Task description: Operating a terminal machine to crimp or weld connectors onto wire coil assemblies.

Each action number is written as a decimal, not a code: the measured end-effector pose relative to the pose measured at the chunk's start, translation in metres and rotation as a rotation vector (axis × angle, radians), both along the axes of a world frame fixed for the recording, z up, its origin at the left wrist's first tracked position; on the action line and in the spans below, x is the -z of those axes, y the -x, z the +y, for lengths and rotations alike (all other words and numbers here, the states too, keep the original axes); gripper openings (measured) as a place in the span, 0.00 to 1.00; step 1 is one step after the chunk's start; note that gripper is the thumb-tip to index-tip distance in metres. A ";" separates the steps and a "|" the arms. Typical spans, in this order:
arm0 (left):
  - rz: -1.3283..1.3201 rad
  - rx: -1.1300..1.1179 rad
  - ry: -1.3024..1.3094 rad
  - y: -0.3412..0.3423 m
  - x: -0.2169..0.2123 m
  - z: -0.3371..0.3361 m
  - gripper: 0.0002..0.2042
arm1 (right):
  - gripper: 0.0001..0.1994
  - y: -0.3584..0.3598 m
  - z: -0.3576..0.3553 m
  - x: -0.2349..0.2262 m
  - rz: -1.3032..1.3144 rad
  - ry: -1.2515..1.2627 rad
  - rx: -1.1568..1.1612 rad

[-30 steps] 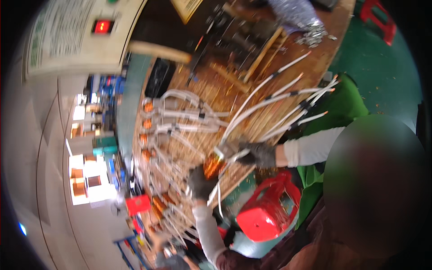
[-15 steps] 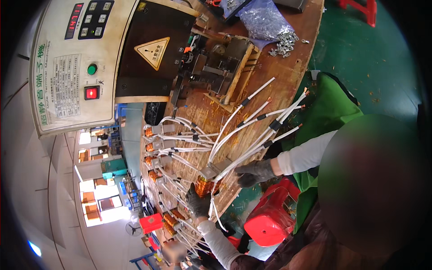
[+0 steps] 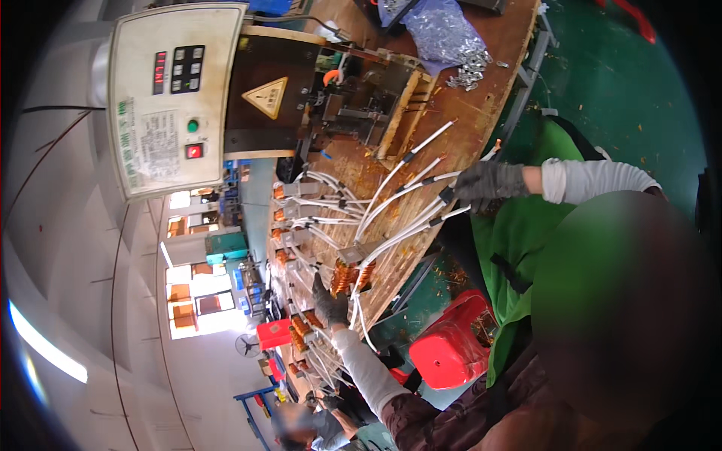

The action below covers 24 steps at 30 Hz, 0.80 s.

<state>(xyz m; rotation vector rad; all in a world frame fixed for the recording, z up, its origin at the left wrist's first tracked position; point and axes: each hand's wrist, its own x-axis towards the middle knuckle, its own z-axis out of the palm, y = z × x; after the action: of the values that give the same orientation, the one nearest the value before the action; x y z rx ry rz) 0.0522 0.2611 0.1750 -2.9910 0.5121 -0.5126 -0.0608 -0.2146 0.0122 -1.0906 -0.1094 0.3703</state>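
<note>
While our coil (image 3: 344, 276) lies on the bench (image 3: 481, 107), our left hand (image 3: 329, 302) at its side, grip unclear to us, our right hand (image 3: 487, 183) clasps its wires (image 3: 403, 234), whose visible tips (image 3: 442, 158) look stripped but uncapped, terminals (image 3: 470, 71) lying loose by the bag (image 3: 442, 34)

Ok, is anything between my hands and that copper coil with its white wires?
Nothing visible: your left hand is right beside the copper coil, and your right hand is at the white wires, near their ends.
</note>
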 end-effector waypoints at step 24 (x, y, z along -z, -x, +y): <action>0.232 0.006 0.037 -0.031 0.032 -0.014 0.28 | 0.18 -0.054 0.093 -0.016 -0.893 1.673 0.058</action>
<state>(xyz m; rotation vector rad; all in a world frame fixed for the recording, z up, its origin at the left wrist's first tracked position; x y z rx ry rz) 0.0833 0.2471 0.1433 -3.1030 0.5318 -0.1774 -0.0065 -0.1213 0.0281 -2.8580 -0.6259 -0.2327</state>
